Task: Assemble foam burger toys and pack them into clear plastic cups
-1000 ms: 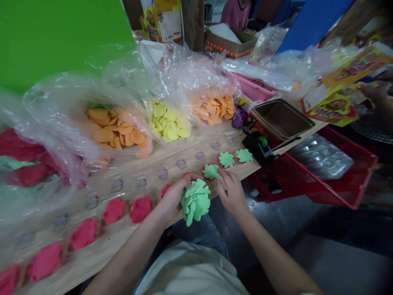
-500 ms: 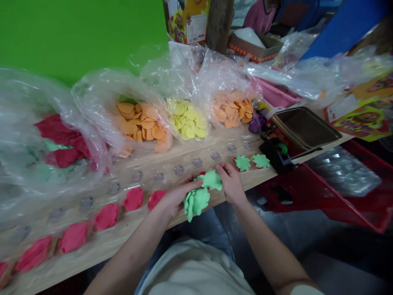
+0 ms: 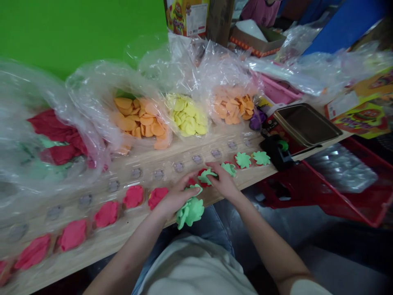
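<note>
My left hand (image 3: 178,197) is closed around a stack of pale green scalloped foam pieces (image 3: 192,212), shaped like lettuce leaves, that hangs over the table's front edge. My right hand (image 3: 225,183) pinches the right edge of a single green lettuce-shaped piece (image 3: 205,177), which lies over a red piece in the row. Just right of those fingers, another green piece (image 3: 229,168) is partly covered by the hand. Two more red pieces topped with green (image 3: 243,160) sit farther right. To the left run several bare red ruffled pieces (image 3: 134,196) in clear plastic trays.
Behind the row stand clear bags of orange pieces (image 3: 147,119), yellow pieces (image 3: 188,116) and dark red pieces (image 3: 61,137). A black tape dispenser (image 3: 278,153) and a metal tin lid (image 3: 308,125) lie right. A red crate (image 3: 331,205) stands below the table. One person in pink (image 3: 260,12) is behind.
My right hand has moved left and down onto another red piece. The green piece it held before now lies in the row. My left hand with the stack has shifted slightly down and left.
</note>
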`<state>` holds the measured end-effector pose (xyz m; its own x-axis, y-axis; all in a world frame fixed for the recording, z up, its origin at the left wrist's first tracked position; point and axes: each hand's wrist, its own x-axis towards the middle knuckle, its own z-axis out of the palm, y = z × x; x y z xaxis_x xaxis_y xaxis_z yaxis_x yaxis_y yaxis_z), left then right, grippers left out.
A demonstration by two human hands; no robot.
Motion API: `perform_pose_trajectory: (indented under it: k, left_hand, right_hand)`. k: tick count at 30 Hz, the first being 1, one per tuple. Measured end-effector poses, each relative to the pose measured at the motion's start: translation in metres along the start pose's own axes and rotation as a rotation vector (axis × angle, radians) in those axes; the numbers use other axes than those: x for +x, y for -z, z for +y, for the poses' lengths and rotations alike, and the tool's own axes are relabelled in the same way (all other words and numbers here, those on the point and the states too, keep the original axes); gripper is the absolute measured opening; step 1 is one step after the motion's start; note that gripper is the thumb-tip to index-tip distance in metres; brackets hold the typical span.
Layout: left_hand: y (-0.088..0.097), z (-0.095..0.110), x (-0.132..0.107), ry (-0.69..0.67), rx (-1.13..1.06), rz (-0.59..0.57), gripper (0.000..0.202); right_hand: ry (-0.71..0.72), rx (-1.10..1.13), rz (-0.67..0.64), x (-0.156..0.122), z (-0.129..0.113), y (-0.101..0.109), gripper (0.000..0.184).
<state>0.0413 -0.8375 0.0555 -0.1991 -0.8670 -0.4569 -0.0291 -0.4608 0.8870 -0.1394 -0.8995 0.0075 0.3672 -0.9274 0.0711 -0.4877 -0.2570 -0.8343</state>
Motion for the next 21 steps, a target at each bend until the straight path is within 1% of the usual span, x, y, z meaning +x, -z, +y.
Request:
perform_pose_trajectory:
  k: [2, 4, 7, 9, 10, 11, 13, 14, 16, 18, 21]
  left_hand:
    - [-0.004, -0.004, 0.003, -0.025, 0.121, -0.01, 0.06]
    - [-0.007, -0.008, 0.004, -0.038, 0.219, -0.045, 0.067]
    - [-0.01, -0.013, 0.007, -0.073, 0.352, -0.072, 0.074]
    - [-0.011, -0.017, 0.009, -0.08, 0.424, -0.079, 0.077]
    - [-0.012, -0.018, 0.011, -0.079, 0.449, -0.085, 0.078]
    - [-0.012, -0.02, 0.013, -0.075, 0.468, -0.089, 0.079]
    - [-0.013, -0.021, 0.015, -0.068, 0.483, -0.085, 0.081]
    - [-0.013, -0.021, 0.015, -0.066, 0.478, -0.08, 0.081]
    - [-0.012, -0.019, 0.014, -0.064, 0.46, -0.08, 0.08]
    - [-0.01, -0.015, 0.011, -0.076, 0.453, -0.074, 0.079]
    - [-0.006, -0.012, 0.006, -0.098, 0.479, -0.068, 0.078]
  right_hand:
    - [0.088, -0.238, 0.029, 0.003, 0.002, -0.006, 0.038]
    - [0.14, -0.413, 0.09, 0.0, 0.001, -0.008, 0.041]
    - [0.152, -0.539, 0.226, -0.016, -0.003, -0.004, 0.045]
    - [0.149, -0.578, 0.277, -0.03, -0.005, 0.0, 0.04]
    - [0.155, -0.598, 0.264, -0.036, -0.006, 0.002, 0.038]
    - [0.171, -0.621, 0.225, -0.04, -0.006, 0.004, 0.038]
    - [0.213, -0.677, 0.113, -0.044, -0.004, 0.005, 0.039]
    - [0.228, -0.703, 0.079, -0.044, -0.003, 0.006, 0.038]
    - [0.246, -0.73, 0.078, -0.041, -0.002, 0.006, 0.032]
    - [0.255, -0.715, 0.118, -0.038, -0.001, 0.005, 0.026]
    - [0.296, -0.672, 0.13, -0.039, 0.001, 0.001, 0.024]
